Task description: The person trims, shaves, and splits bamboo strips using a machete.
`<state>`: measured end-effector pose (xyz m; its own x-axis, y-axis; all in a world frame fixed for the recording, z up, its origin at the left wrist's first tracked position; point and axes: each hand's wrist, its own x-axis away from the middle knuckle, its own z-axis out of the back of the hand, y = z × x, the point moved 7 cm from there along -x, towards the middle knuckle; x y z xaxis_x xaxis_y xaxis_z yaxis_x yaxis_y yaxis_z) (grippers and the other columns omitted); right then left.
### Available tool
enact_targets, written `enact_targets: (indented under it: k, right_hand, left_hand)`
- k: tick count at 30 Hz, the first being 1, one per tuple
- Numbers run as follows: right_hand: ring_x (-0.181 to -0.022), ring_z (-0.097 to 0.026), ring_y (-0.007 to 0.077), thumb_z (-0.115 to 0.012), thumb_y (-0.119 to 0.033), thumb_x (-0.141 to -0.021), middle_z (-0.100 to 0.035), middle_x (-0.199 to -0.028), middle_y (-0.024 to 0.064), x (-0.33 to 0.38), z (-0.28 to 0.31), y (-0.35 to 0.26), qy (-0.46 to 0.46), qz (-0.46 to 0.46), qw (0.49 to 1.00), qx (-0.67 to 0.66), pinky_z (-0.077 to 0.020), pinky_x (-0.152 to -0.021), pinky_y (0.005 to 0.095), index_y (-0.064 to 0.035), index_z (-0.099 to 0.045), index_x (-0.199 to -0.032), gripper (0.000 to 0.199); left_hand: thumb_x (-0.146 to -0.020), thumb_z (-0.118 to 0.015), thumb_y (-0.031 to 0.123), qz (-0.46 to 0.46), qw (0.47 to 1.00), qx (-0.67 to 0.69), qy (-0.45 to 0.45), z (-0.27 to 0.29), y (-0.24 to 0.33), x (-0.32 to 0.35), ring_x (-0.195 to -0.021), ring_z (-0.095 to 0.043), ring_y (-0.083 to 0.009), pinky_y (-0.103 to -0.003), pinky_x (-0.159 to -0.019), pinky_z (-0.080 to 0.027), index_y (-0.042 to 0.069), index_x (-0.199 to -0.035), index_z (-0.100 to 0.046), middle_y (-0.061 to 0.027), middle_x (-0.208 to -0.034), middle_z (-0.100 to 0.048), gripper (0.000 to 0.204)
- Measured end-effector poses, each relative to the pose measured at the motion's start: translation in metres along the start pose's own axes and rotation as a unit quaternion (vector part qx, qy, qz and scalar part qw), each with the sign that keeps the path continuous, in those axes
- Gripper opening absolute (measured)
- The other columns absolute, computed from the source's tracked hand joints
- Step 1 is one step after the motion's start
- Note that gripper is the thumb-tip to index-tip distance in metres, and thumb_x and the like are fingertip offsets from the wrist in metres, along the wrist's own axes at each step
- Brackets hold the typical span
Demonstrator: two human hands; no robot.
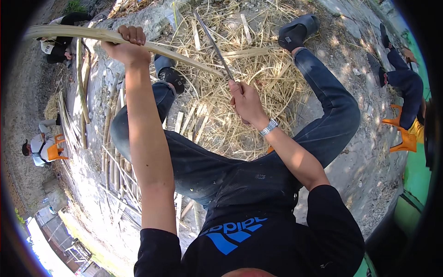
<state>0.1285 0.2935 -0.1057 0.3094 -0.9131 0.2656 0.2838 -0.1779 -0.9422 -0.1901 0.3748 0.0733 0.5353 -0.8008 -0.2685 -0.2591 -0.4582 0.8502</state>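
My left hand (129,48) is raised at the upper left, its fingers wrapped round a long pale bamboo strip (180,57). The strip bends from the far left edge across to the middle, where its tip lies beside the knife. In my right hand (248,102), closed and wearing a metal watch at the wrist, is a knife with a long narrow blade (213,44). The blade points up and to the left, away from me. Its handle is mostly hidden by my fingers. Whether the blade's base touches the strip's tip, I cannot tell.
Bamboo shavings (263,87) cover the ground between my feet, with flat split pieces (246,28) among them. Bamboo poles (83,92) lie to my left. People sit on both sides, one on an orange chair (57,148); more orange chairs (402,140) stand at right.
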Motion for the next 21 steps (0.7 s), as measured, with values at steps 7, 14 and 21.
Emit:
enact_targets:
  k: [7, 14, 21]
  right_hand:
    - [-0.044, -0.042, 0.0054, -0.042, -0.05, -0.109, -0.045, -0.054, -0.0035, -0.025, 0.006, -0.073, 0.08, 0.196, 0.947, -0.243, -0.0335, -0.042, 0.0225, -0.0087, -0.05, -0.071, 0.057]
    - [-0.054, -0.062, 0.0288, -0.044, -0.065, -0.102, -0.06, -0.057, 0.0135, -0.053, -0.032, 0.119, -0.066, -0.214, 0.969, 0.1, -0.051, -0.06, 0.0432, -0.0015, -0.061, -0.066, 0.075]
    - [-0.04, -0.043, 0.0094, -0.043, -0.058, -0.106, -0.046, -0.054, -0.0002, -0.064, 0.001, -0.067, 0.036, 0.122, 0.961, -0.244, -0.0344, -0.038, 0.0253, -0.0091, -0.048, -0.068, 0.063]
  left_hand:
    - [-0.096, -0.023, 0.067, 0.018, 0.999, 0.021, -0.04, 0.003, 0.004, -0.018, -0.048, -0.025, -0.0168, -0.031, -0.045, -0.022, 0.013, -0.06, -0.034, -0.003, -0.051, -0.03, 0.066]
    - [-0.097, -0.024, 0.06, -0.003, 1.0, 0.015, -0.019, -0.025, -0.01, 0.011, -0.045, -0.026, -0.0159, -0.031, -0.043, -0.021, 0.013, -0.061, -0.035, -0.002, -0.051, -0.03, 0.06]
    - [-0.094, -0.02, 0.067, 0.001, 1.0, -0.005, -0.018, 0.001, 0.001, -0.017, -0.048, -0.023, -0.0176, -0.032, -0.046, -0.023, 0.013, -0.061, -0.03, -0.0032, -0.051, -0.028, 0.065]
